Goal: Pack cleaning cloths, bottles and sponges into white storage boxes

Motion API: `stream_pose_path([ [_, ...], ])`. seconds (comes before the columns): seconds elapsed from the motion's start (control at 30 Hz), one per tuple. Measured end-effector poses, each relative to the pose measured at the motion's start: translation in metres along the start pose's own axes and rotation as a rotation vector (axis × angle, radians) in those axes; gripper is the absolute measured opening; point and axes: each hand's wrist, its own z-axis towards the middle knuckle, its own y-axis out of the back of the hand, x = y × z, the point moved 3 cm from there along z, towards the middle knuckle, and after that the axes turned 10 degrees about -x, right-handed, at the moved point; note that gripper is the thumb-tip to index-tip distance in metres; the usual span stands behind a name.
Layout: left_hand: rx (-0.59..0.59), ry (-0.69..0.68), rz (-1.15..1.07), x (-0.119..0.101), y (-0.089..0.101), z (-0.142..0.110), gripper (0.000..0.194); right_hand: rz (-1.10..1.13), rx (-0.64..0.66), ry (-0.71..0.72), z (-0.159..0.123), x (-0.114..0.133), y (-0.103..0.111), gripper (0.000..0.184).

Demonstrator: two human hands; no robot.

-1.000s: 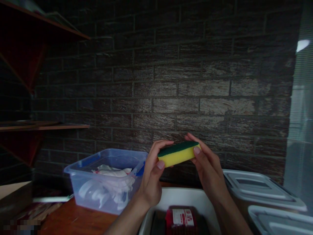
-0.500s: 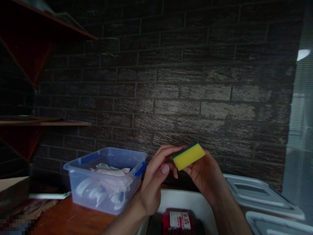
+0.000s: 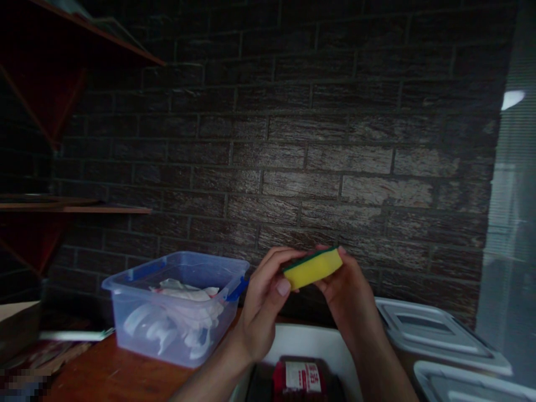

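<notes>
A yellow sponge [image 3: 314, 269] with a green scouring layer on its far upper side is held up between both hands, slightly tilted. My left hand [image 3: 267, 301] grips its left end, thumb below and fingers over the top edge. At the right end, my right hand [image 3: 349, 296] is closed around it, with its fingers partly hidden behind the sponge. Below the hands stands a white bin [image 3: 307, 338]. Inside that bin lies a red package with a white label [image 3: 302, 377], beside dark items that I cannot make out.
Left on the wooden table [image 3: 92, 371] is a clear plastic box with blue latches [image 3: 142, 329], holding white crumpled items. Two pale lids [image 3: 444, 329] lie at the right. Shelves [image 3: 75, 207] jut out at the left, before a dark brick wall [image 3: 293, 151].
The sponge has shifted a little left and tilted flatter. My left thumb and fingers have closed on its left end, where the hand was more open before.
</notes>
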Motion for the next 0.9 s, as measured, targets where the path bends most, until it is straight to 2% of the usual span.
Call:
stream_pose_path([
  [0.07,-0.03,0.04,0.043,0.008,0.002,0.005,0.044,-0.118,-0.063,0.2,-0.001,0.003,0.003,0.038],
  [0.17,-0.066,0.21,0.022,0.025,0.003,0.012,0.041,-0.405,-0.074,0.471,-0.007,0.007,0.002,0.04],
  [0.23,-0.126,0.339,-0.116,0.037,0.004,0.016,0.036,-0.532,-0.047,0.604,-0.013,0.01,-0.003,0.044],
  [0.33,-0.237,0.509,-0.419,0.048,0.007,0.021,0.03,-0.611,0.056,0.75,-0.024,0.015,-0.012,0.052],
  [0.43,-0.321,0.601,-0.578,0.052,0.012,0.025,0.028,-0.642,0.194,0.756,-0.032,0.015,-0.019,0.053],
  [0.53,-0.353,0.581,-0.609,0.049,0.016,0.027,0.026,-0.653,0.266,0.743,-0.036,0.014,-0.021,0.05],
  [0.7,-0.314,0.526,-0.593,0.044,0.019,0.028,0.032,-0.636,0.307,0.745,-0.038,0.015,-0.022,0.043],
  [0.9,-0.34,0.509,-0.6,0.043,0.023,0.029,0.034,-0.672,0.311,0.778,-0.042,0.016,-0.024,0.04],
])
